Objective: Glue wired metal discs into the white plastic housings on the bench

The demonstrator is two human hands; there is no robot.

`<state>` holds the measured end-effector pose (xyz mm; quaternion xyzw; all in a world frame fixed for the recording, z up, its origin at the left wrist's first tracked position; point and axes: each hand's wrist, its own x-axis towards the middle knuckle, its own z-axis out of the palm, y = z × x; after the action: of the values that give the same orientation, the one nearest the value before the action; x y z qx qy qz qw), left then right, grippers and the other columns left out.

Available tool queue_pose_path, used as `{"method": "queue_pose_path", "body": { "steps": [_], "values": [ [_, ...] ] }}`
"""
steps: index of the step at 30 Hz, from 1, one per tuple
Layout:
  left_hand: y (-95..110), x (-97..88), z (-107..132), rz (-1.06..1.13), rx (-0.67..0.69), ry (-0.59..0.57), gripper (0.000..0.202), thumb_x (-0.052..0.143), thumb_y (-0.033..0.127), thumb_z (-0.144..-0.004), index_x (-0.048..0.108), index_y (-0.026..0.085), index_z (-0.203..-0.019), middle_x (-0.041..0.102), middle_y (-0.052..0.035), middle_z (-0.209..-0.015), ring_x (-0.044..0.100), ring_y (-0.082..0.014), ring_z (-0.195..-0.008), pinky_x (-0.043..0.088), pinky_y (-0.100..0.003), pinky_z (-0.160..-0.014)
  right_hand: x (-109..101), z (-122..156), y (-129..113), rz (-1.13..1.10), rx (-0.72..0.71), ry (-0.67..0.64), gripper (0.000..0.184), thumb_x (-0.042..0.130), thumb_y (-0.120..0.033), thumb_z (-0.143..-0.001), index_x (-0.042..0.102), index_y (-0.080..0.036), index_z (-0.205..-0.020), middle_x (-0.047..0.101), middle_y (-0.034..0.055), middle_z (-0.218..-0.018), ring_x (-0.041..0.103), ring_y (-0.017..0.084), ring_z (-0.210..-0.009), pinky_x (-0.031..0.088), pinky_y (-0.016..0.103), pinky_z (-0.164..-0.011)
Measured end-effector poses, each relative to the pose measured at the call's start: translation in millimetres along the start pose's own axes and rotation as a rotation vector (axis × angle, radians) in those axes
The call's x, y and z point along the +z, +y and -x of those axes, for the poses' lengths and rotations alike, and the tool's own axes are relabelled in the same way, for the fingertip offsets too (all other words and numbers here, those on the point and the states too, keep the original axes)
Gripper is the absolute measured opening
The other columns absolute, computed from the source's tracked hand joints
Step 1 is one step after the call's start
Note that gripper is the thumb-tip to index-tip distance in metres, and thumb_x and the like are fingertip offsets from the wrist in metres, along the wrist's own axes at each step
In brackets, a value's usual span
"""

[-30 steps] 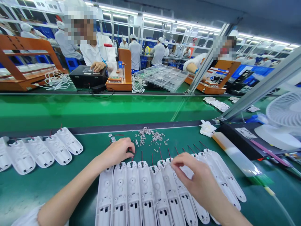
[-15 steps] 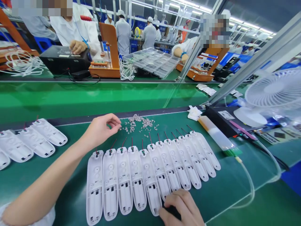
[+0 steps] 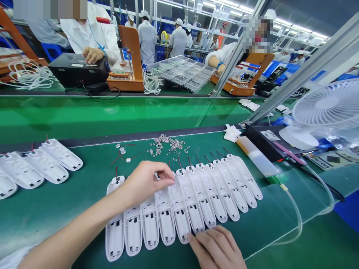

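Observation:
A row of white plastic shells [image 3: 206, 211] lies side by side on the green bench, with thin dark-red wires at the far ends. My left hand [image 3: 147, 183] is over the row, thumb and forefinger pinched at the upper part of one shell. Whatever is in the pinch is too small to make out. At the near end of that shell [image 3: 182, 224], my right hand [image 3: 218, 248] has its curled fingers closed against the edge. Beyond the row is a pile of tiny metal parts [image 3: 168, 144], with several round silver discs with wires [image 3: 122, 150] left of it.
More white shells [image 3: 50, 166] lie at the left. On the right are a translucent tube-fed tool [image 3: 258, 160], a black box [image 3: 256, 136] and a white fan [image 3: 328, 104]. Across the green divider [image 3: 112, 112], co-workers sit near orange fixtures [image 3: 130, 59] and a clear tray [image 3: 182, 71].
My left hand has moved from beside the metal parts, right and nearer, onto a shell, uncovering the silver discs. My right fingers have drawn closer together at the shell's near end.

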<state>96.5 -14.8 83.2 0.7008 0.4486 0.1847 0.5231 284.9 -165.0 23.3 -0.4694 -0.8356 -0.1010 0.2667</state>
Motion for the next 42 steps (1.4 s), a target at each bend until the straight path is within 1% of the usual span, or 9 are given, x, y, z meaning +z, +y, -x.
{"method": "queue_pose_path", "body": {
  "steps": [4,7,15,17,21,23,28,34,42],
  "values": [
    [-1,16.1,3,0.146,-0.063,-0.154,0.012,0.063,0.029,-0.067,0.061,0.017,-0.066,0.061,0.0020,-0.063,0.051,-0.0089,-0.057,0.041,-0.020,-0.053,-8,-39,10,-0.183,0.132,0.143,0.017,0.045,-0.012,-0.089,0.061,-0.014,-0.092,0.064,0.0044,-0.081,0.056,0.016,-0.074,0.044,0.028,-0.068],
    [-4,19.6,4,0.224,-0.089,-0.184,0.013,0.063,0.029,-0.066,0.060,0.016,-0.065,0.055,0.0028,-0.059,0.047,-0.0089,-0.053,0.038,-0.020,-0.046,-5,-62,12,-0.244,0.158,0.196,0.014,0.047,-0.009,-0.086,0.060,-0.015,-0.089,0.063,0.0058,-0.083,0.055,0.017,-0.075,0.046,0.030,-0.068],
    [-4,20.2,5,0.284,-0.158,-0.319,0.014,0.064,0.029,-0.064,0.059,0.016,-0.066,0.056,0.0019,-0.058,0.048,-0.0094,-0.052,0.040,-0.020,-0.045,6,-65,11,-0.182,0.048,0.167,0.024,0.039,-0.002,-0.083,0.058,-0.017,-0.083,0.062,0.0038,-0.076,0.055,0.015,-0.067,0.041,0.031,-0.063],
    [-7,12.3,1,0.130,-0.102,-0.262,0.015,0.064,0.029,-0.066,0.061,0.016,-0.074,0.059,-0.0002,-0.070,0.052,-0.0105,-0.057,0.042,-0.022,-0.049,4,-61,16,-0.171,0.035,0.160,0.022,0.040,-0.004,-0.084,0.058,-0.016,-0.083,0.062,0.0038,-0.075,0.055,0.015,-0.067,0.042,0.030,-0.064],
    [-29,-22.6,-19,-0.406,0.035,0.124,0.013,0.056,0.026,-0.075,0.063,0.020,-0.085,0.059,-0.0025,-0.090,0.057,-0.0140,-0.072,0.044,-0.026,-0.062,-8,-53,32,-0.202,0.116,0.136,0.015,0.044,-0.009,-0.087,0.057,-0.017,-0.084,0.061,0.0037,-0.075,0.055,0.014,-0.070,0.046,0.027,-0.064],
    [-43,-41.5,-31,-0.567,0.014,0.218,0.012,0.052,0.024,-0.077,0.063,0.021,-0.081,0.061,-0.0027,-0.087,0.058,-0.0169,-0.074,0.043,-0.028,-0.064,-15,-49,41,-0.193,0.147,0.120,0.013,0.045,-0.012,-0.088,0.056,-0.018,-0.085,0.060,0.0033,-0.075,0.055,0.014,-0.071,0.047,0.026,-0.064],
    [-66,-64.0,-50,-0.657,-0.028,0.288,0.014,0.050,0.021,-0.075,0.063,0.020,-0.080,0.062,-0.0047,-0.085,0.057,-0.0206,-0.075,0.041,-0.029,-0.062,-19,-33,54,-0.139,0.170,0.135,0.011,0.046,-0.018,-0.089,0.056,-0.020,-0.085,0.061,0.0025,-0.074,0.058,0.015,-0.068,0.048,0.026,-0.062],
    [-75,-61.6,-56,-0.659,0.003,0.291,0.013,0.051,0.027,-0.075,0.062,0.020,-0.075,0.058,-0.0036,-0.080,0.056,-0.0186,-0.072,0.043,-0.029,-0.066,-19,-17,53,-0.130,0.188,0.147,0.013,0.045,-0.021,-0.090,0.057,-0.019,-0.085,0.060,0.0023,-0.073,0.057,0.014,-0.067,0.048,0.025,-0.060],
    [-74,-64.0,-56,-0.517,0.020,0.320,0.014,0.048,0.031,-0.072,0.056,0.019,-0.072,0.059,-0.0024,-0.071,0.055,-0.0169,-0.065,0.043,-0.027,-0.064,-6,1,28,-0.149,0.186,0.113,0.030,0.035,-0.015,-0.092,0.059,-0.021,-0.076,0.058,0.0023,-0.074,0.052,0.015,-0.069,0.040,0.030,-0.065]
  ]
}}
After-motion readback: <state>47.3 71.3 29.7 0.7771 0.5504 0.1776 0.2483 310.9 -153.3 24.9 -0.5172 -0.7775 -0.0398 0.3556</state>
